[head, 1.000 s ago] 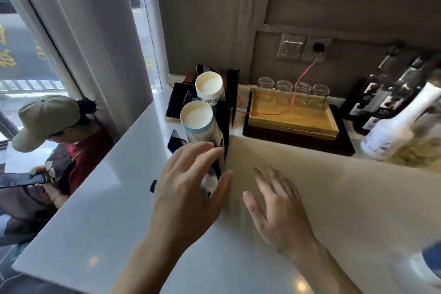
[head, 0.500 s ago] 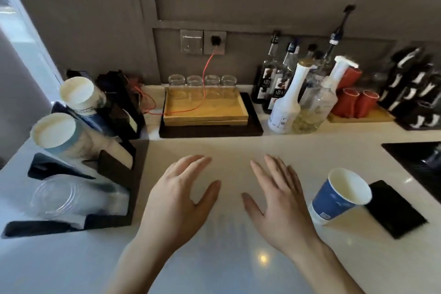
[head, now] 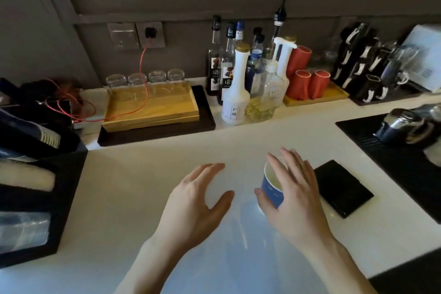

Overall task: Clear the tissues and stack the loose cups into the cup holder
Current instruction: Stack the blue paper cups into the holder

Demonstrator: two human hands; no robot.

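Observation:
A blue paper cup [head: 270, 188] with a white inside stands on the white counter [head: 133, 198]. My right hand [head: 293, 196] wraps it, thumb on its left side and fingers over the rim and right side. My left hand [head: 195, 200] hovers just left of it, fingers spread, holding nothing. The black cup holder [head: 64, 203] sits at the counter's left edge. Its slots hold lying stacks of blue cups [head: 28, 131], white cups [head: 23, 178] and clear plastic cups [head: 23, 229]. No tissues are in sight.
A flat black pad [head: 343, 188] lies just right of the cup. A black mat with metal ware [head: 403, 126] fills the far right. Along the wall stand a wooden tray [head: 152, 107] with glasses, syrup bottles [head: 235, 93], red cups [head: 307, 81] and a red cable [head: 143, 83].
The view swung right, away from the cup holder. My right hand moved to the blue cup and closed around it; my left hand stayed spread beside it.

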